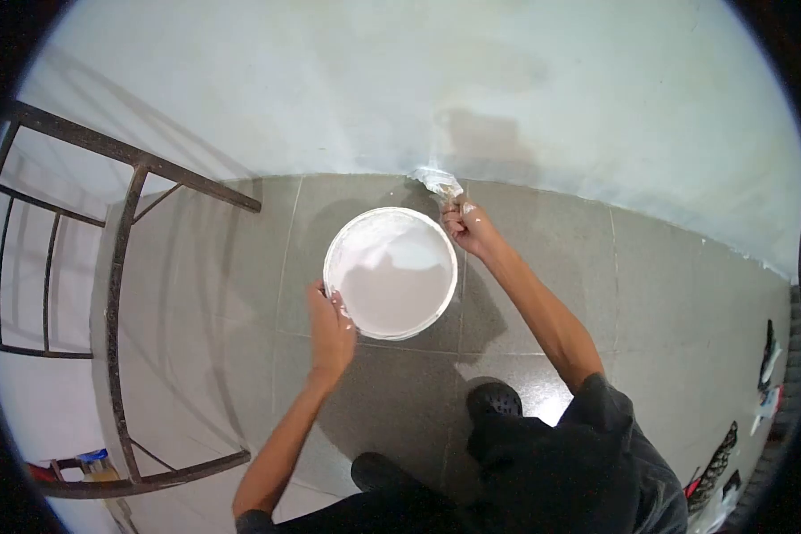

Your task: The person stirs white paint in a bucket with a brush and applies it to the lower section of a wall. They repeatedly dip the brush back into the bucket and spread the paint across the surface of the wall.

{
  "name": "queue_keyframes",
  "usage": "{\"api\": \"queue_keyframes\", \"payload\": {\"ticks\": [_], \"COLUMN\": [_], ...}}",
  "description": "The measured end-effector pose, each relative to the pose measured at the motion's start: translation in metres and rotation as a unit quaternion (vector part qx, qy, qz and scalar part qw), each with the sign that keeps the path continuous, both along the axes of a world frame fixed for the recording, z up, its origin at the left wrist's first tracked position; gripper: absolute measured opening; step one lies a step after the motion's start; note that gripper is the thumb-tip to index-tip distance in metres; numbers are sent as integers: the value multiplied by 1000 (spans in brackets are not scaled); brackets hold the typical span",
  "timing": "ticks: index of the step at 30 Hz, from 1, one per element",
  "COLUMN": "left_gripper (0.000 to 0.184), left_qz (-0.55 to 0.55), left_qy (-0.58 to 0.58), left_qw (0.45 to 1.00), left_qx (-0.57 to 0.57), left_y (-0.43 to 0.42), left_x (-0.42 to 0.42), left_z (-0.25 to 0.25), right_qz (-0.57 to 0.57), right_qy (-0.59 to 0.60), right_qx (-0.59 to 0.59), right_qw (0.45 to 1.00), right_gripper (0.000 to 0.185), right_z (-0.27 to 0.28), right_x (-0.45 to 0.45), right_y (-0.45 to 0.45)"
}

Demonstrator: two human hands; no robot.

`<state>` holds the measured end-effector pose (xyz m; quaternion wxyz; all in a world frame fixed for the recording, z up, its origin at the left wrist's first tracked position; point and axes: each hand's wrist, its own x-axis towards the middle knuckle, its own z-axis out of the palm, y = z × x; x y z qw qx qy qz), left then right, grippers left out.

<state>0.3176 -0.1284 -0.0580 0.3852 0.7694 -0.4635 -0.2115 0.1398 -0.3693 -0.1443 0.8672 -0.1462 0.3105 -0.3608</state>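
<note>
A round white bucket (330, 258) of white paint (396, 289) stands in front of me, close to the base of the wall. My left hand (332, 325) is closed on the bucket's near left side, its fingers at the rim. In my right hand (470, 226) is a paintbrush (438, 182), its head coated in white. The brush head touches the bottom of the wall (507, 89) where it meets the floor. White spots mark the fingers of both hands.
A dark metal frame (116, 303) stands on the left. Grey tiles cover the floor (543, 267). My dark clogs (495, 398) are below the bucket. Dark and coloured items (714, 467) lie at the lower right, and small containers (95, 463) at the lower left.
</note>
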Motion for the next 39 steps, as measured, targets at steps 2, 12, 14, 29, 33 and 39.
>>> {"api": "queue_keyframes", "payload": {"ticks": [2,12,14,29,33,39], "left_gripper": [34,35,36,40,42,43], "left_qz": [-58,-134,-137,-159,-142,-141], "left_qy": [-5,81,93,72,109,94], "left_qw": [998,979,978,984,982,983], "left_qx": [3,133,128,42,52,78], "left_y": [8,53,57,68,66,65], "left_x": [17,59,63,75,70,70], "left_z": [0,28,29,-3,6,7], "right_qz": [-1,-50,-55,-28,-7,-60], "right_qy": [-5,113,111,221,207,184], "right_qx": [-1,-127,-125,-332,-227,-76], "right_qw": [1000,984,984,917,952,978], "right_gripper": [10,24,18,29,30,27], "right_z": [2,56,82,164,88,16], "right_x": [-2,3,2,-24,-18,13], "right_y": [0,19,22,76,77,47]}}
